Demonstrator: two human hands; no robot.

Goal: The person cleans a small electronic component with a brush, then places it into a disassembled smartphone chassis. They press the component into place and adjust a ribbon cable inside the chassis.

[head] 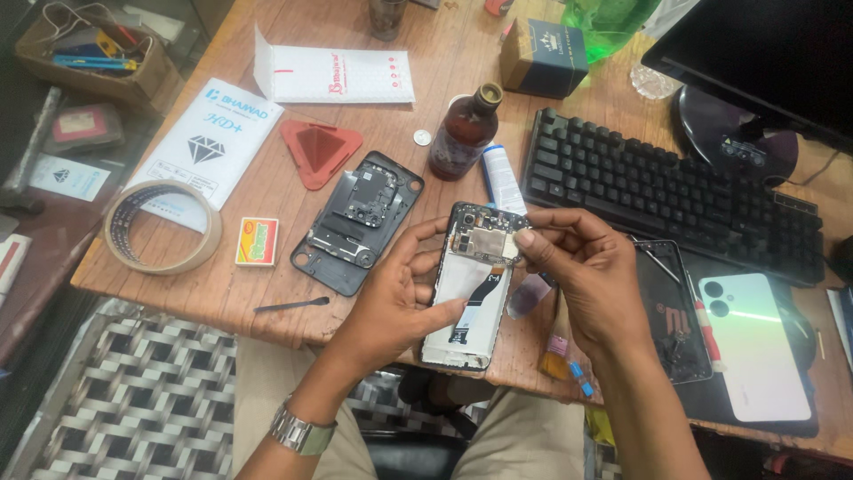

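Observation:
My left hand (391, 298) grips an opened smartphone (471, 293) by its left side, back cover off, with circuit board, flex cable and white battery exposed. My right hand (582, 267) pinches at the phone's upper right corner near the board, thumb and forefinger touching a small part there. The phone is held just above the near edge of the wooden table (293, 311). Its removed black back frame (357, 220) lies on the table to the left of my hands.
A black keyboard (666, 191), a brown bottle (462, 133), a white tube (502, 178), a red triangular holder (318, 151), a tape roll (163, 227), a small matchbox-like box (257, 241), a black pry tool (291, 305), white packets (206, 147), a pale phone (753, 345) and a broken screen (662, 311) lie around.

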